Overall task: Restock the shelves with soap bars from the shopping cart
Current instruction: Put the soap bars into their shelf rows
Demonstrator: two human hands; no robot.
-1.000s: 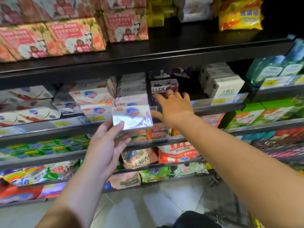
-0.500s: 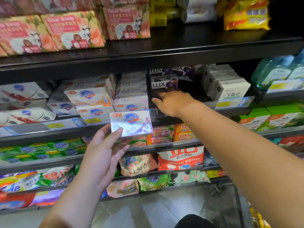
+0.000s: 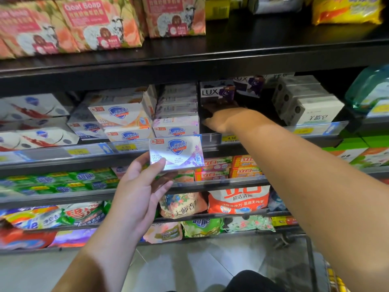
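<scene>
Plainly, the restocking is only partly done. One Safeguard soap bar [image 3: 176,152] is pinched at its lower left corner between the thumb and fingers [image 3: 156,187] of the left hand [image 3: 136,192]. It is held in the air just in front of the price rail of the shelf [image 3: 63,153], below the matching lavender Safeguard stack [image 3: 175,126], and has not yet been placed. The right hand [image 3: 228,121] is reached into the dark gap under the Lux boxes [image 3: 217,93]. Its fingers are lost in shadow there, so whether anything is gripped cannot be told. The Safeguard rows are seen well filled, while the Lux slot looks thin at the front. Only an edge of what is taken for the shopping cart [image 3: 311,256] is shown, so the stock left in it cannot be judged.
</scene>
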